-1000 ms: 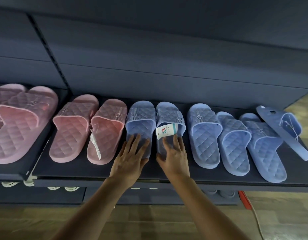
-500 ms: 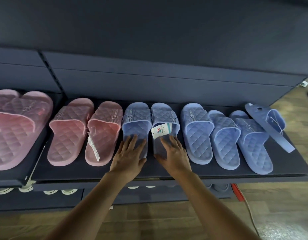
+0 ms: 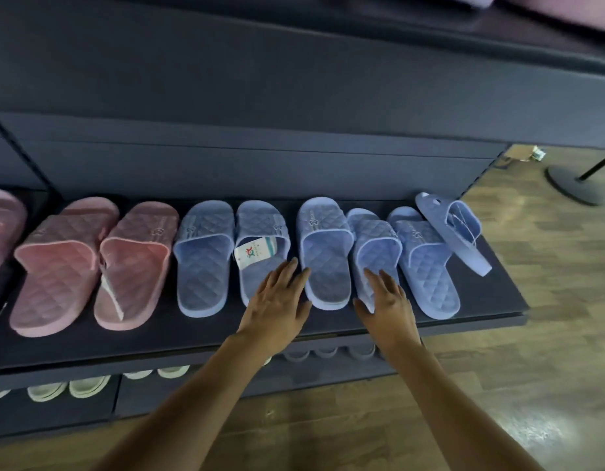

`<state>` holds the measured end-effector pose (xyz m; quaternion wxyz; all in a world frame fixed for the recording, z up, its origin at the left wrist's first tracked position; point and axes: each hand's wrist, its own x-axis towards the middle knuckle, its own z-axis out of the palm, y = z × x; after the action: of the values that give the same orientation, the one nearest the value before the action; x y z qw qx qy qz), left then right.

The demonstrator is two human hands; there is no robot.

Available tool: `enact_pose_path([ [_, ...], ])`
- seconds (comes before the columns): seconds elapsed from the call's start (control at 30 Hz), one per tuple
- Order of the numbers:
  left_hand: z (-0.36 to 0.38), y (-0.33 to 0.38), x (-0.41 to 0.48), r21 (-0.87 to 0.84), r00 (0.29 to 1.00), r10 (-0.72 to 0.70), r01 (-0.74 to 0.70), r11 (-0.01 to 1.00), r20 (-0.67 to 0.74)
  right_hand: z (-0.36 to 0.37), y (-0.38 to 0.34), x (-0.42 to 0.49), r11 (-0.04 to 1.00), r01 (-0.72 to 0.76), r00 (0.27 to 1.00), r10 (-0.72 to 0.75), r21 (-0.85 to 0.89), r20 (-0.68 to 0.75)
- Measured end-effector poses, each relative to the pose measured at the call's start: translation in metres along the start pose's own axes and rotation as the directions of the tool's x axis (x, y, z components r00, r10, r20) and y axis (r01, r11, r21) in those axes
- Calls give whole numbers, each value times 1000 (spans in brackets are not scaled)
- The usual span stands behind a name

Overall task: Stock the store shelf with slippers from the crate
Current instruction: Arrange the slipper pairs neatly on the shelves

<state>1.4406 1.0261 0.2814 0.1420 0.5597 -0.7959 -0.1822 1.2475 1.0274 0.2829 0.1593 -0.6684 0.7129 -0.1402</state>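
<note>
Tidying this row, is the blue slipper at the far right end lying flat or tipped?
Tipped. The far-right blue slipper stands tilted on one edge, resting against its flat-lying neighbour.

Quilted slippers lie toes-inward in a row on the dark store shelf (image 3: 192,338): pink slippers (image 3: 90,266) at left, six blue slippers (image 3: 324,260) at right, one carrying a paper tag (image 3: 255,254), the end slipper (image 3: 454,229) tipped on edge against its neighbour.

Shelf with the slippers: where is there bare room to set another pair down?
Bare: the shelf strip in front of the heels, and its right corner beside the tilted blue slipper; both narrow. Crowded: the blue slippers at right overlap.
</note>
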Motion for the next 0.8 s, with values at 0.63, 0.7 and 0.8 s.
enact_pose_path([
  [0.63,76,39,41,216,993,-119,121,969,-24,11,61,53,973,221,961,-206,-66,183],
  [0.7,78,38,36,239,990,-132,140,961,-49,10,56,58,968,243,956,-226,-70,188],
  [0.8,78,34,36,267,988,-136,150,952,-72,12,50,61,963,256,954,-236,-88,185],
])
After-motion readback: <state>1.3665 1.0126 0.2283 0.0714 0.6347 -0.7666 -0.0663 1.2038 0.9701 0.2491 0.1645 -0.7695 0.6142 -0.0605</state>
